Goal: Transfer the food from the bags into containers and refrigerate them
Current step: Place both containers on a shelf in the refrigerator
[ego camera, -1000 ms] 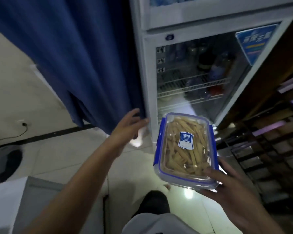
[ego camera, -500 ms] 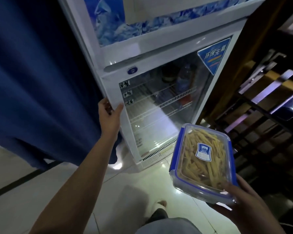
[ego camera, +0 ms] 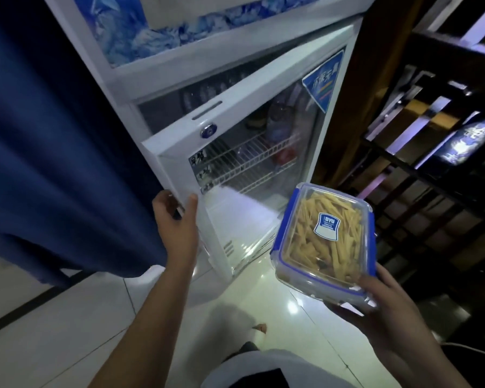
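Box [ego camera: 324, 242]: clear, blue-clipped lid, white label, full of pale yellow strips.
Right hand [ego camera: 387, 312]: grips box's near corner.
Left hand [ego camera: 177, 219]: grips fridge door [ego camera: 235, 152] edge, door ajar.

Your forearms are bare, no sleeves, watch or rings visible; light grey shirt [ego camera: 266, 365] at frame bottom, dark patch on it.
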{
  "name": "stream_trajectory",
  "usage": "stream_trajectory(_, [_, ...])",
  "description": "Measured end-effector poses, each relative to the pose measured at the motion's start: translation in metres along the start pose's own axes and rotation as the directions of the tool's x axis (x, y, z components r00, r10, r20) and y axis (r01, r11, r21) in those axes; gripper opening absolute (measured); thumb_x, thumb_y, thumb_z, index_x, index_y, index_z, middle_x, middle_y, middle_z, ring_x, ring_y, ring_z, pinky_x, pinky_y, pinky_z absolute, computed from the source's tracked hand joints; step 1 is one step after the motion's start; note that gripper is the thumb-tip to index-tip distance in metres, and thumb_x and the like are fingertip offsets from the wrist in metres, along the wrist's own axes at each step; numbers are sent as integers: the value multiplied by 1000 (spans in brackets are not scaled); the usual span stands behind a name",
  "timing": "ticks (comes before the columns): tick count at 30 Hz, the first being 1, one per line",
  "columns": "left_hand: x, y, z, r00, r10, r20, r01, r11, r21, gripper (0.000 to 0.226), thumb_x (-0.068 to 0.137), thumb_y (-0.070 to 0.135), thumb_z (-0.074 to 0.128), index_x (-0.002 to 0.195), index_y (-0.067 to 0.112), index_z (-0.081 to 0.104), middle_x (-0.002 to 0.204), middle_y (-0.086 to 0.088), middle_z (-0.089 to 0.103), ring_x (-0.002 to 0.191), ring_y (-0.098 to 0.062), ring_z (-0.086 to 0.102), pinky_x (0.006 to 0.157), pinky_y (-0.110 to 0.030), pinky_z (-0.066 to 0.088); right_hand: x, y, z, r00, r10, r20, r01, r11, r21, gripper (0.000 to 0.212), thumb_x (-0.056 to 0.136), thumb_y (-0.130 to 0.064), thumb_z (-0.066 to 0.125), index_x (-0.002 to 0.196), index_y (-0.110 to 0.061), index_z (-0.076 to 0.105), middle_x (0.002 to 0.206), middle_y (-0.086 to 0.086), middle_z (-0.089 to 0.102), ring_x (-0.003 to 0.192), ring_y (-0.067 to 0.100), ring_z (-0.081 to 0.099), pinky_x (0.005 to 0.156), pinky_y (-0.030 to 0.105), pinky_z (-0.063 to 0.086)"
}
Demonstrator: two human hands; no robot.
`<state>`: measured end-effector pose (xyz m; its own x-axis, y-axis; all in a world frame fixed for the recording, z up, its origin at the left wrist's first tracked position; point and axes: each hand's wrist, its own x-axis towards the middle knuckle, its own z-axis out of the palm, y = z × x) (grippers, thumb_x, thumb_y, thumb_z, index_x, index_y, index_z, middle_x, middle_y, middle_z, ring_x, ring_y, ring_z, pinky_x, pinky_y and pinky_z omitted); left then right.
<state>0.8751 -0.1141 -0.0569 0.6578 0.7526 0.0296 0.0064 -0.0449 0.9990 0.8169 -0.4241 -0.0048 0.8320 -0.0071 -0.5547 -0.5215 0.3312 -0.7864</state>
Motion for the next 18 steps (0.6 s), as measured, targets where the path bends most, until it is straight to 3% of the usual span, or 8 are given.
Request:
stream_trajectory(2, [-41,-2,4,999,-31,10,31,999,-13,37,92,26,69,124,18,51,120,-6,64,109,-23,64,94,-40,55,-3,-7,-19,1000,-28,-4,28,999,19,48,71,-16,69,118,-23,68,112,8,75,106,43,69,95,65,50])
stream_trajectory(4, [-77,-1,3,995,-74,64,76,997,-29,31,86,30,65,115,24,58,114,-8,66,94,-34,60,80,-40,49,-7,-10,-43,999,-45,-32,46,997,60,38,78,-14,67,115,-22,70,112,9,74,109,45,66,95,66,49])
stream_trajectory(7, [-120,8,-3,978,-79,191,72,997,42,24,86,15,53,98,26,71,98,-2,72,83,-25,59,75,-34,43,-18,-6,-79,995,-29,-100,42,991,130,37,80,-13,66,116,-22,69,113,8,73,110,44,66,93,64,51])
stream_trajectory(9, [-139,22,0,954,-24,298,-30,984,177,36,93,-1,53,96,28,73,98,5,75,95,-19,67,81,-36,52,-26,-2,-102,989,-18,-144,44,983,177,36,82,-10,66,116,-22,69,111,7,74,105,40,68,89,61,54])
stream_trajectory(11, [-144,40,11,893,73,444,-181,962,205,46,94,-5,58,114,35,67,116,8,71,112,-14,65,95,-36,54,-34,4,-124,981,-11,-193,52,976,211,33,85,-7,64,114,-21,69,106,7,75,98,37,68,87,59,56])
stream_trajectory(13, [-142,63,32,760,175,626,-332,933,142,65,91,4,69,139,43,47,143,9,54,131,-14,53,104,-41,48,-43,9,-146,969,11,-245,54,965,255,31,85,-4,64,110,-21,71,99,9,75,92,37,66,87,58,55])
stream_trajectory(15, [-140,90,65,575,262,775,-505,859,85,75,90,21,73,148,47,32,158,11,33,144,-16,38,112,-47,38,-54,11,-167,956,37,-291,57,950,307,30,85,-3,63,107,-22,72,98,11,73,90,37,64,88,59,54])
stream_trajectory(18, [-145,126,127,217,417,883,-830,555,-57,62,86,39,68,143,37,45,160,9,30,149,-18,27,118,-45,26,-72,13,-196,925,41,-377,105,928,358,38,78,-5,69,111,-23,71,104,15,73,95,42,67,85,60,54])
